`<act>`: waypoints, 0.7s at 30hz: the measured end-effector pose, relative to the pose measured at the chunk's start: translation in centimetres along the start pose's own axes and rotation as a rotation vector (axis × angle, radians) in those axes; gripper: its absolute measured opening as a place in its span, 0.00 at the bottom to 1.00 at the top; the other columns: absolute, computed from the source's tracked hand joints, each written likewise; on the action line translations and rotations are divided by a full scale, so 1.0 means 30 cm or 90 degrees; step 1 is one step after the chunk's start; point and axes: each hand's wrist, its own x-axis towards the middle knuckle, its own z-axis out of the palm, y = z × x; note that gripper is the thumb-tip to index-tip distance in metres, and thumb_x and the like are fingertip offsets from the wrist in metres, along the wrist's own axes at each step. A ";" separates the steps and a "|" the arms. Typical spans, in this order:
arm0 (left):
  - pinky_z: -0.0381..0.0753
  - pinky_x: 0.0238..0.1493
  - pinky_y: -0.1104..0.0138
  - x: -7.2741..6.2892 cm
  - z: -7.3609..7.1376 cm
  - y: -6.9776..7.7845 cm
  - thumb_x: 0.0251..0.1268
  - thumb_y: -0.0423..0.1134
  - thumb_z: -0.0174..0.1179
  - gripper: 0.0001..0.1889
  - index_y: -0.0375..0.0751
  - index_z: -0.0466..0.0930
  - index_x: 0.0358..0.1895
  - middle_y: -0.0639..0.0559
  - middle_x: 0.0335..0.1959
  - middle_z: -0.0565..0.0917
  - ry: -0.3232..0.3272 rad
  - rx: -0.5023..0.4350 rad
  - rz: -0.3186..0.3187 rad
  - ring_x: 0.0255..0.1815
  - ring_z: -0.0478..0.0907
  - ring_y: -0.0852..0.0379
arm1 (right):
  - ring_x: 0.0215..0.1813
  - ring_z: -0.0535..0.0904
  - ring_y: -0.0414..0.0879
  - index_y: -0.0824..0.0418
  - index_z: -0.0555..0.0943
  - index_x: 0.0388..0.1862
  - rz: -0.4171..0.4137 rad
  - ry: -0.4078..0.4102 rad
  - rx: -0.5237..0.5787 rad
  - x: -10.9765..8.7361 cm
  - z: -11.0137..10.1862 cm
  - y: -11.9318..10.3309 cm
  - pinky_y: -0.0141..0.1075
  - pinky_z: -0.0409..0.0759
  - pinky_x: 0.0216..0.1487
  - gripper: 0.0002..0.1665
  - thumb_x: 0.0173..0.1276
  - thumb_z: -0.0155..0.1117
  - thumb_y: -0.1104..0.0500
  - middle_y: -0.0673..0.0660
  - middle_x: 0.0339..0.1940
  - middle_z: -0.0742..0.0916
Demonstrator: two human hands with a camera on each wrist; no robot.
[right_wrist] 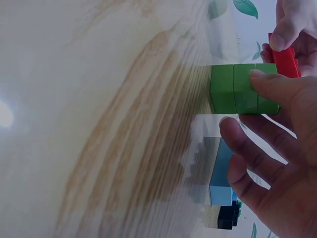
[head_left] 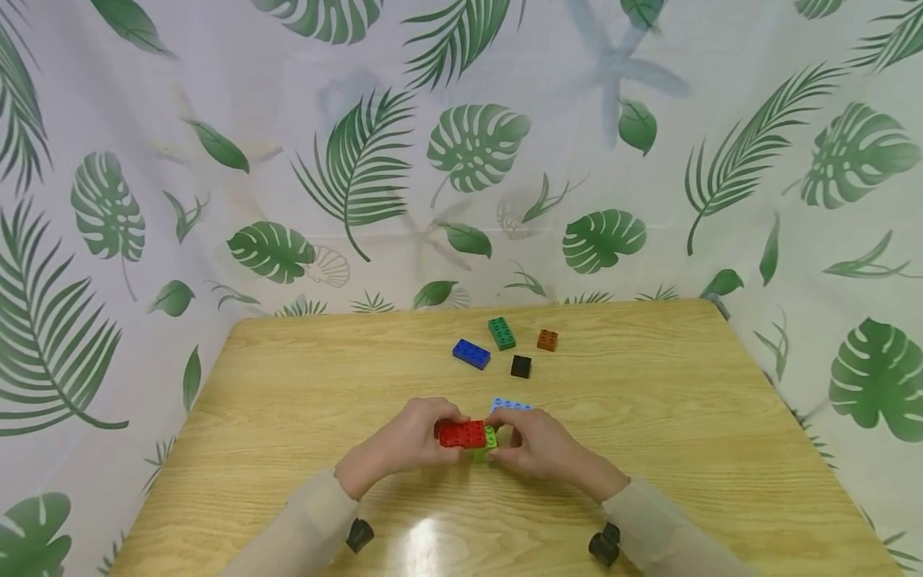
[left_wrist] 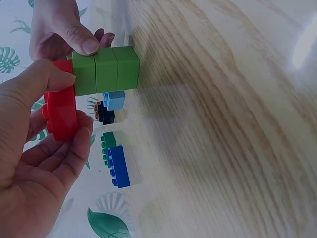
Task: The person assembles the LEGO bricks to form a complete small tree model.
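Observation:
My left hand [head_left: 421, 437] pinches a red brick [left_wrist: 63, 111] between thumb and fingers. The red brick lies across the top of a light green stack of three bricks [right_wrist: 237, 91] and juts out to the left; whether its studs are fully pressed in, I cannot tell. With thumb in front and fingers behind, my right hand [head_left: 537, 445] holds the stack's upper part from the right. In the left wrist view the stack [left_wrist: 111, 70] stands upright on the table. Part of a light blue brick [head_left: 510, 404] shows just behind the right hand.
Farther back on the wooden table [head_left: 324, 369] lie a blue brick [head_left: 472, 353], a dark green brick [head_left: 501, 332], a small brown brick [head_left: 547, 340] and a black brick [head_left: 521, 366]. A leaf-patterned cloth [head_left: 534, 240] hangs behind the table's far edge.

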 end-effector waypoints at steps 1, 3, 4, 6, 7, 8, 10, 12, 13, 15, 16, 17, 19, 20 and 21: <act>0.80 0.39 0.73 0.000 0.000 0.001 0.57 0.34 0.74 0.18 0.37 0.88 0.52 0.48 0.44 0.90 0.000 -0.002 0.000 0.37 0.77 0.63 | 0.25 0.75 0.32 0.56 0.84 0.59 -0.001 0.001 -0.001 0.000 0.000 0.000 0.30 0.75 0.29 0.21 0.69 0.76 0.52 0.47 0.30 0.86; 0.80 0.39 0.73 -0.001 0.000 0.002 0.56 0.34 0.74 0.18 0.37 0.88 0.52 0.48 0.44 0.90 0.003 -0.005 -0.001 0.37 0.77 0.63 | 0.25 0.75 0.32 0.57 0.84 0.59 -0.007 0.004 0.000 -0.001 0.001 0.000 0.30 0.75 0.29 0.21 0.70 0.76 0.53 0.48 0.31 0.87; 0.80 0.38 0.73 -0.002 0.001 0.003 0.56 0.34 0.74 0.18 0.37 0.88 0.52 0.48 0.43 0.90 0.004 -0.003 0.000 0.37 0.77 0.63 | 0.25 0.75 0.32 0.57 0.84 0.59 -0.009 0.004 0.003 -0.002 0.002 0.000 0.30 0.76 0.29 0.21 0.70 0.76 0.53 0.48 0.32 0.87; 0.79 0.38 0.74 -0.004 0.006 0.004 0.57 0.34 0.74 0.17 0.37 0.87 0.51 0.49 0.43 0.89 0.006 0.004 0.003 0.37 0.77 0.63 | 0.25 0.75 0.32 0.57 0.84 0.59 -0.011 0.003 0.008 -0.002 0.004 0.001 0.30 0.76 0.29 0.22 0.70 0.76 0.53 0.49 0.33 0.88; 0.80 0.38 0.74 -0.003 0.010 0.004 0.58 0.35 0.74 0.17 0.38 0.87 0.51 0.49 0.42 0.89 0.006 0.006 0.005 0.37 0.77 0.64 | 0.25 0.75 0.32 0.58 0.84 0.59 -0.011 0.002 0.010 -0.004 0.004 0.002 0.30 0.76 0.29 0.22 0.70 0.76 0.53 0.50 0.34 0.88; 0.80 0.37 0.74 -0.003 0.014 0.004 0.59 0.36 0.73 0.16 0.39 0.86 0.50 0.50 0.42 0.88 0.006 0.003 0.005 0.37 0.77 0.64 | 0.26 0.76 0.33 0.58 0.84 0.59 -0.010 0.001 0.014 -0.005 0.005 0.003 0.29 0.76 0.30 0.22 0.70 0.76 0.54 0.50 0.35 0.88; 0.80 0.38 0.74 -0.001 0.024 0.003 0.64 0.39 0.71 0.13 0.41 0.84 0.50 0.53 0.42 0.87 0.006 -0.005 0.003 0.37 0.77 0.64 | 0.26 0.76 0.33 0.58 0.84 0.59 -0.009 -0.001 0.016 -0.007 0.004 0.005 0.29 0.76 0.30 0.22 0.70 0.76 0.54 0.50 0.35 0.89; 0.81 0.40 0.73 0.001 0.033 0.002 0.69 0.44 0.69 0.13 0.43 0.83 0.51 0.55 0.43 0.87 0.011 -0.019 0.000 0.38 0.78 0.64 | 0.25 0.76 0.33 0.57 0.84 0.60 -0.008 -0.002 0.015 -0.007 0.003 0.006 0.30 0.76 0.29 0.22 0.70 0.76 0.54 0.50 0.34 0.88; 0.82 0.40 0.73 0.002 0.037 0.001 0.71 0.45 0.67 0.13 0.44 0.83 0.52 0.55 0.43 0.87 0.016 -0.030 -0.002 0.39 0.79 0.64 | 0.25 0.75 0.33 0.57 0.84 0.60 -0.007 -0.002 0.015 -0.007 0.003 0.006 0.30 0.76 0.29 0.22 0.70 0.76 0.54 0.50 0.34 0.88; 0.82 0.42 0.72 0.005 0.042 0.000 0.74 0.48 0.65 0.14 0.45 0.83 0.54 0.55 0.43 0.87 0.024 -0.044 -0.003 0.40 0.80 0.62 | 0.25 0.76 0.32 0.56 0.84 0.60 -0.008 -0.002 0.017 -0.007 0.001 0.006 0.30 0.76 0.29 0.22 0.70 0.76 0.54 0.50 0.34 0.88; 0.82 0.43 0.71 0.006 0.044 0.000 0.75 0.48 0.65 0.14 0.45 0.83 0.55 0.54 0.44 0.87 0.027 -0.049 -0.002 0.40 0.81 0.61 | 0.25 0.76 0.32 0.56 0.84 0.60 -0.009 -0.004 0.022 -0.006 0.001 0.006 0.30 0.77 0.30 0.22 0.70 0.76 0.54 0.50 0.35 0.89; 0.82 0.42 0.71 0.007 0.045 -0.001 0.75 0.48 0.65 0.14 0.46 0.83 0.55 0.54 0.44 0.87 0.028 -0.056 -0.002 0.40 0.81 0.60 | 0.25 0.76 0.32 0.56 0.84 0.60 -0.009 -0.006 0.027 -0.006 0.000 0.006 0.30 0.77 0.30 0.22 0.70 0.76 0.54 0.50 0.36 0.89; 0.82 0.42 0.70 0.008 0.045 0.000 0.75 0.46 0.65 0.13 0.46 0.83 0.55 0.52 0.44 0.87 0.029 -0.066 -0.003 0.41 0.82 0.58 | 0.26 0.77 0.33 0.57 0.83 0.61 -0.008 -0.014 0.041 -0.006 -0.003 0.006 0.30 0.78 0.31 0.23 0.69 0.77 0.54 0.51 0.39 0.90; 0.82 0.42 0.71 0.008 0.044 0.001 0.75 0.46 0.65 0.13 0.47 0.83 0.55 0.52 0.44 0.87 0.028 -0.067 -0.004 0.41 0.82 0.58 | 0.27 0.78 0.33 0.57 0.83 0.62 -0.009 -0.020 0.046 -0.007 -0.006 0.006 0.30 0.79 0.32 0.24 0.69 0.77 0.55 0.52 0.40 0.90; 0.82 0.41 0.71 0.009 0.044 0.001 0.74 0.46 0.66 0.12 0.47 0.83 0.55 0.52 0.44 0.88 0.027 -0.068 -0.005 0.40 0.82 0.58 | 0.28 0.79 0.34 0.58 0.83 0.63 -0.009 -0.026 0.051 -0.007 -0.011 0.007 0.29 0.79 0.32 0.26 0.69 0.77 0.55 0.52 0.40 0.90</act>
